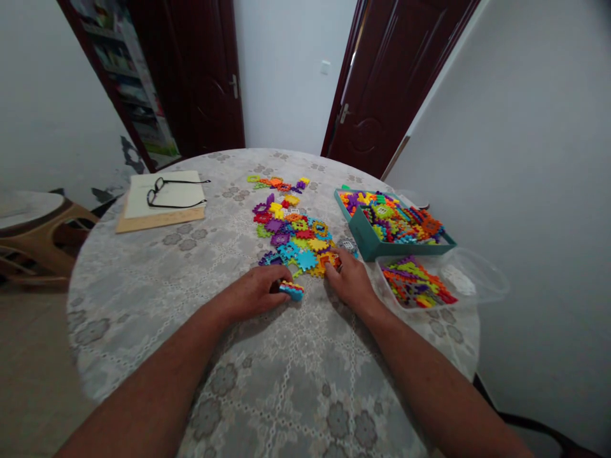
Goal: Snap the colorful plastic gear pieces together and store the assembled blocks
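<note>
My left hand [260, 289] rests on the round table [143, 299], fingers curled round a small stack of coloured plastic pieces [292, 291] that sticks out to its right. My right hand [351, 277] lies just beside it, its fingers pinched on an orange piece [329, 259] at the near edge of a spread of flat, toothed, many-coloured pieces [293, 232]. A smaller cluster of the same pieces [277, 183] lies farther back on the lace-patterned cloth.
A teal box [367, 245] full of pieces and a clear plastic tub [477, 280] with more stand at the right. Glasses [169, 189] lie on a white sheet over a board at back left. A wooden chair [42, 235] stands left; two dark doors behind.
</note>
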Available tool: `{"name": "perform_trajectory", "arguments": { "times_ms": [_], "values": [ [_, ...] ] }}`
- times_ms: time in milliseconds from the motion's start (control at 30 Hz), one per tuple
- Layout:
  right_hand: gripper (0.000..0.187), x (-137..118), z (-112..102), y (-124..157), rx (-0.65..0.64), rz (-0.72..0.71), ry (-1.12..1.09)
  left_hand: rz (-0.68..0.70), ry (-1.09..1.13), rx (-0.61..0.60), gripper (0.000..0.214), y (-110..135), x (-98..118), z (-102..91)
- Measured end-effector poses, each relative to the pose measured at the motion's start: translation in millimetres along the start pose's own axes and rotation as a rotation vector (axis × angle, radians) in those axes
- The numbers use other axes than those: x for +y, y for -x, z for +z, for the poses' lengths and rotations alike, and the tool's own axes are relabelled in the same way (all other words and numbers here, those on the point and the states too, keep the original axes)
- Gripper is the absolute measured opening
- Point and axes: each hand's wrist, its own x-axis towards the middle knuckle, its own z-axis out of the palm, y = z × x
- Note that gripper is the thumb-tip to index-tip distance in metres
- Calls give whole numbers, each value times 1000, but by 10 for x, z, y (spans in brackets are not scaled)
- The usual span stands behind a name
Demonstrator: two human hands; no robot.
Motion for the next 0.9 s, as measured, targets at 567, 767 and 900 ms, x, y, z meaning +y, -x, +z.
{"name": "perform_trajectory", "arguments": {
  "times_ms": [567, 767, 900],
  "values": [
    [27, -451, -126, 199, -291, -315, -340, 12, 70, 32, 59, 7, -9, 33],
    [36, -426, -108, 224, -365, -340, -421, 50, 32, 29, 35, -2, -17, 33],
    [33, -266, -17, 118, -106, -311, -292, -9, 10, 3, 23, 5, 49, 13]
  ]
}}
